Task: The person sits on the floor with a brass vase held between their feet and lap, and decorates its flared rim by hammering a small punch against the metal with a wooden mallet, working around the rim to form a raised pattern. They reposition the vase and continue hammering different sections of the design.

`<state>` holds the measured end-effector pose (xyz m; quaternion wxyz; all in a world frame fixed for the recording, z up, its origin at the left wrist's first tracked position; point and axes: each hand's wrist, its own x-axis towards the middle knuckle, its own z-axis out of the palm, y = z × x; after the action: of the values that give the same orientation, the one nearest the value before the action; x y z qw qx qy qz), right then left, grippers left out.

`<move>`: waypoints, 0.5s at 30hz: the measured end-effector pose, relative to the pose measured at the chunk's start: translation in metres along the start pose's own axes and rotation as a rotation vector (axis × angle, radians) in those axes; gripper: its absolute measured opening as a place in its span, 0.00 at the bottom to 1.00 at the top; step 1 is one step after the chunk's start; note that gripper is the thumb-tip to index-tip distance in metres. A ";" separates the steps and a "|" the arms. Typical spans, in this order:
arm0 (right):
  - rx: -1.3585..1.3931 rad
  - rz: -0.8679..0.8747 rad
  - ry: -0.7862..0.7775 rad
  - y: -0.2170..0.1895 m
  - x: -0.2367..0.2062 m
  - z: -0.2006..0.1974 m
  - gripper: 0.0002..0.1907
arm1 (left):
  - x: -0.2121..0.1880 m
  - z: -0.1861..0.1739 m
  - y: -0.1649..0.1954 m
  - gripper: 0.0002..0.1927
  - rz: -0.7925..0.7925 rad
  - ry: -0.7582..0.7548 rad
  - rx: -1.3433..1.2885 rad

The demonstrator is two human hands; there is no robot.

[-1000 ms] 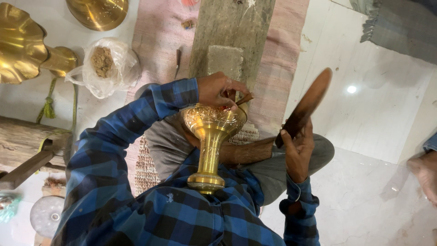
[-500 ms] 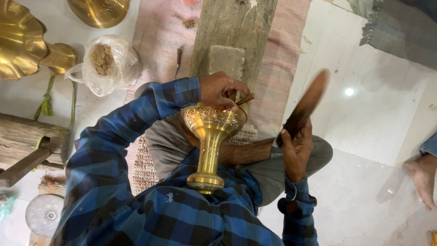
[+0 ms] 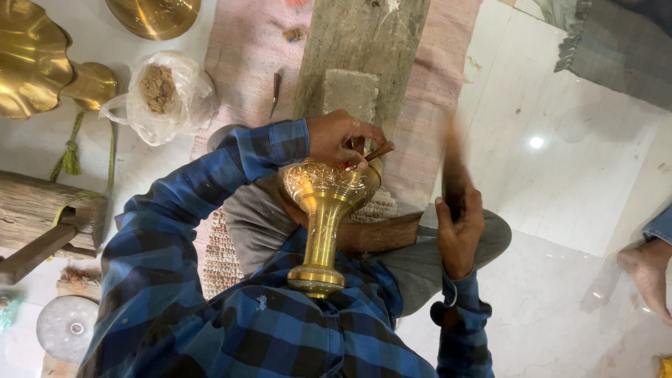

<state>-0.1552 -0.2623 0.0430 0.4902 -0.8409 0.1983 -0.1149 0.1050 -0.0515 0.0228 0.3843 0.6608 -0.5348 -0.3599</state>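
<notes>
An engraved brass vase (image 3: 325, 210) lies across my lap, its round foot against my blue checked shirt and its wide bowl pointing away from me. My left hand (image 3: 339, 136) rests on the bowl's rim and pinches a small wood-handled chisel (image 3: 374, 152) against the metal. My right hand (image 3: 458, 234) grips a dark wooden beater (image 3: 453, 171), raised to the right of the bowl and blurred by motion.
A grey wooden plank (image 3: 360, 42) lies on a pink mat (image 3: 241, 63) ahead. Brass pieces (image 3: 28, 63) and a plastic bag of brown powder (image 3: 159, 91) sit at upper left, a wooden block (image 3: 42, 217) at left. Another person's bare foot (image 3: 647, 273) is at right.
The wooden beater in my right hand has swung from leaning out to the right to nearly upright, closer to the chisel. My left hand and the vase stay put.
</notes>
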 end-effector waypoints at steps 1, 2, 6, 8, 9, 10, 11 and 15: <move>0.267 -0.038 0.012 -0.001 0.001 0.001 0.34 | 0.000 0.001 -0.001 0.26 0.030 0.021 -0.029; -0.014 -0.067 -0.014 -0.002 0.002 0.000 0.33 | -0.001 0.002 -0.001 0.26 0.020 0.027 -0.027; -0.152 -0.111 0.000 -0.001 0.005 -0.001 0.33 | -0.003 0.002 -0.004 0.27 -0.001 0.043 -0.031; 0.003 -0.079 0.009 0.001 0.005 -0.003 0.31 | -0.003 0.003 -0.005 0.28 0.025 0.053 -0.047; -0.050 -0.062 -0.014 0.002 0.005 -0.004 0.30 | -0.002 0.003 -0.005 0.28 0.050 0.066 -0.050; -0.100 -0.048 -0.038 0.003 0.005 -0.004 0.29 | -0.003 0.003 -0.005 0.27 0.072 0.080 -0.050; -0.243 -0.093 -0.024 0.003 0.005 -0.005 0.31 | -0.003 0.003 -0.005 0.27 0.033 0.064 -0.050; 0.006 -0.076 0.021 0.003 0.007 -0.006 0.35 | -0.003 0.004 -0.005 0.27 0.023 0.050 -0.037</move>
<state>-0.1524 -0.2716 0.0433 0.4861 -0.8451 0.1708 -0.1428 0.1032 -0.0480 0.0169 0.4137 0.6563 -0.5259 -0.3486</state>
